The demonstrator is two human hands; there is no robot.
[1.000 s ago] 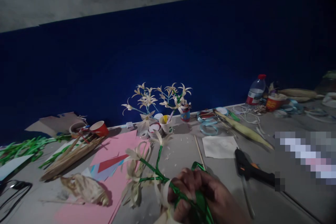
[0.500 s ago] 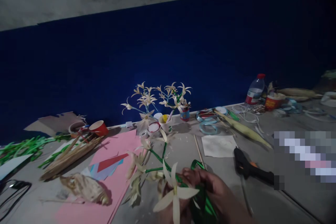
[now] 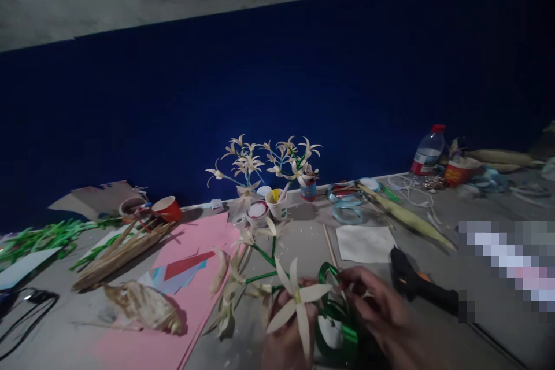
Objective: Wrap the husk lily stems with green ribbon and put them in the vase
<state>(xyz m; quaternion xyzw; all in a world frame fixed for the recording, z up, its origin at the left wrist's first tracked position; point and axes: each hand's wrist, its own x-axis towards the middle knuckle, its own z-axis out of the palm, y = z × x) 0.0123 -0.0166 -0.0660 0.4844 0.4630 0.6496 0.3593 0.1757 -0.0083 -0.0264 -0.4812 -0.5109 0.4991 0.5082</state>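
A branch of cream artificial flowers [image 3: 299, 297] with green-wrapped stems [image 3: 261, 276] is low in the middle of the head view. My left hand [image 3: 288, 332] is closed around its stem, partly hidden behind the largest bloom. To its right, my right hand [image 3: 377, 306] pinches a shiny green ribbon [image 3: 328, 270] between thumb and fingers. The ribbon's roll [image 3: 347, 342], with a white core, hangs between the two hands. Smaller pale blooms [image 3: 228, 295] spread left from the same branch.
Behind stand more cream flowers [image 3: 247, 165] and a paper cup [image 3: 276, 206]. Pink paper sheets [image 3: 195, 248] and a dried husk [image 3: 145, 306] lie left. A black glue gun [image 3: 416, 277], a white sheet [image 3: 366, 244] and a plastic bottle [image 3: 429, 153] are on the right.
My right hand has moved right, away from the stem and my left hand, drawing the green ribbon with it. The ribbon roll's white core now shows. The view has shifted slightly.
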